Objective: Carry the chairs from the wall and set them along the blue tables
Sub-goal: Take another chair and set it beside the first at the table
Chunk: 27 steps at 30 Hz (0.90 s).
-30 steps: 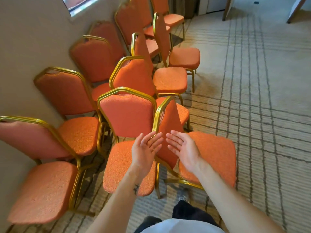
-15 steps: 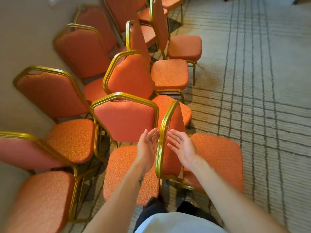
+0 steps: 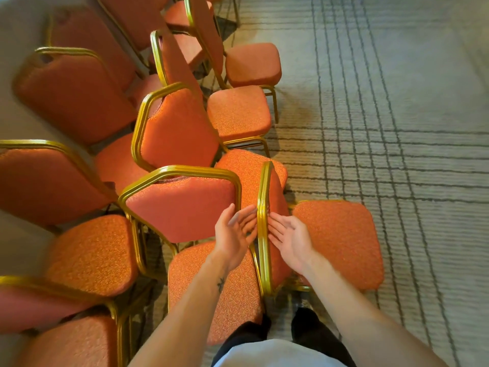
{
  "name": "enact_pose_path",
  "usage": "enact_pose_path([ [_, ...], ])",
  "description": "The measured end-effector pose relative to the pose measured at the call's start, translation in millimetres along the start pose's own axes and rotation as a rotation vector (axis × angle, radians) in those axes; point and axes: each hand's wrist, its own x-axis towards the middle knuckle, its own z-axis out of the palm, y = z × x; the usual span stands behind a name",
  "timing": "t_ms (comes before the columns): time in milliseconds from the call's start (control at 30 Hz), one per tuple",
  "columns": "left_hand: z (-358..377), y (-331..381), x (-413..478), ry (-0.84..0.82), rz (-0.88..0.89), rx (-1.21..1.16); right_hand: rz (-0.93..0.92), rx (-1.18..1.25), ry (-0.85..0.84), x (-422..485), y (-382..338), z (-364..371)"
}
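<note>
— What are the hands doing?
— The left hand [image 3: 235, 235] and right hand [image 3: 289, 239] are flanking the backrest of the nearest gold-framed orange padded chair [image 3: 341, 242], fingers straight, gripping nothing.
— And the chair?
— It is standing on the striped beige carpet [image 3: 383, 115], beside matching orange chairs [image 3: 174, 133] crowding the wall [image 3: 10, 25].

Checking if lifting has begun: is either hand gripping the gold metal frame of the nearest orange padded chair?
No, the left hand and right hand flank that gold metal frame with fingers straight, not curled round it.
</note>
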Motion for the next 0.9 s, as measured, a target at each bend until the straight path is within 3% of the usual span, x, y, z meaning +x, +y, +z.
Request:
enact_pose_path([
  [333,39.7,0.2,10.9,-0.204,-0.103,0.037,-0.16,0.05,0.172,-27.1,-26.2,-33.0],
  [900,267.5,-84.4,11.6,-0.569,-0.199,-0.057,-0.495,-0.035,0.367,-132.0,-156.7,-193.3],
])
